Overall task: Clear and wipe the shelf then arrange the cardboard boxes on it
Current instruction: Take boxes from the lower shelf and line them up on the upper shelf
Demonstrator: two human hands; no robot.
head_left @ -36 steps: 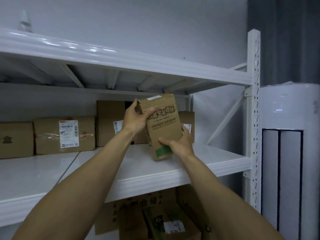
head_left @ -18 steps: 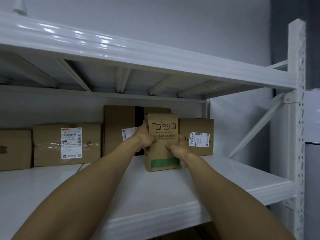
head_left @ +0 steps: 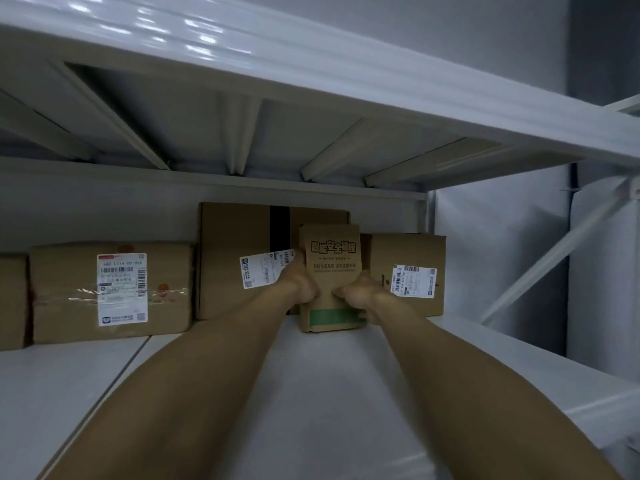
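Plain pale grey wall (head_left: 450, 36), dark grey curtain (head_left: 606, 46) at upper right, dim even indoor light

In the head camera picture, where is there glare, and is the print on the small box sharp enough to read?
Head view: glare streaks lie on the upper shelf beam; the big print on the small box is readable, but its smaller lines are soft; the fine text of the shipping label is blurred; under the beam it is dim.

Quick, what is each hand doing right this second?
Left hand: grips the small printed box by its left edge.
Right hand: grips the same box by its right edge.
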